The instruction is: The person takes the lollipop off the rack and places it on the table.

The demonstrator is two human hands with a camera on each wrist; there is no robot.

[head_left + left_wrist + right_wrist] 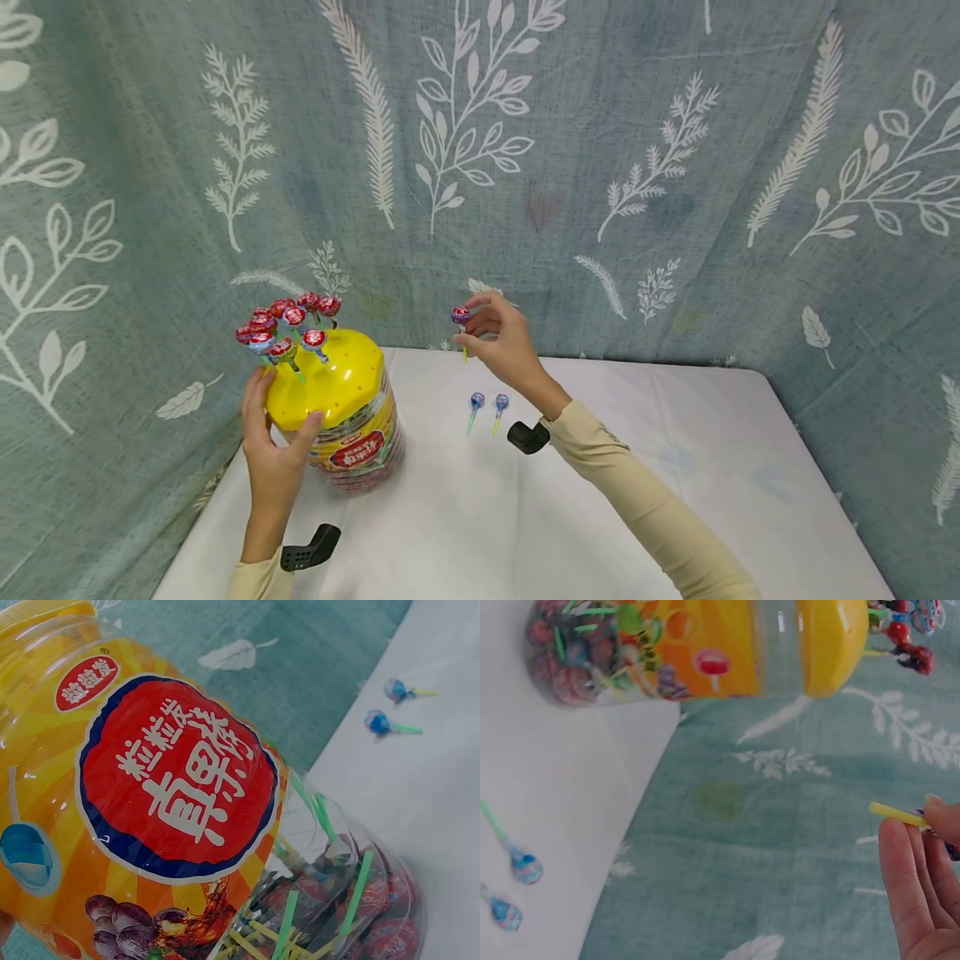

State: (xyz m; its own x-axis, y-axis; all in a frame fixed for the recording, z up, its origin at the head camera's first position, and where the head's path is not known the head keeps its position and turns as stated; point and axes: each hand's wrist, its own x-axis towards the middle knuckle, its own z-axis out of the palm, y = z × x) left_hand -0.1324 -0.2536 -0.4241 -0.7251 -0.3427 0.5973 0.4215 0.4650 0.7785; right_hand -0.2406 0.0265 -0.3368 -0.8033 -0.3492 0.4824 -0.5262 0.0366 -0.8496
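Observation:
My left hand point(277, 454) grips the side of a clear plastic jar point(367, 450) near its yellow lid point(341, 375), the thumb over the lid's edge. Several wrapped lollipops point(285, 321) stand upright in the lid, sticks down. Above the table, right of the jar, my right hand point(504, 337) pinches a lollipop point(461, 315) with a dark red and purple wrapper. Its yellow stick point(896, 814) points downward in the head view and shows between thumb and fingers in the right wrist view. More lollipops point(382, 915) lie inside the jar's clear lower part.
Two blue-wrapped lollipops lie on the white table, one with a green stick point(471, 422) and one with a yellow stick point(497, 423). A green-grey curtain with white leaf prints point(525, 167) hangs behind and beside the table point(637, 500).

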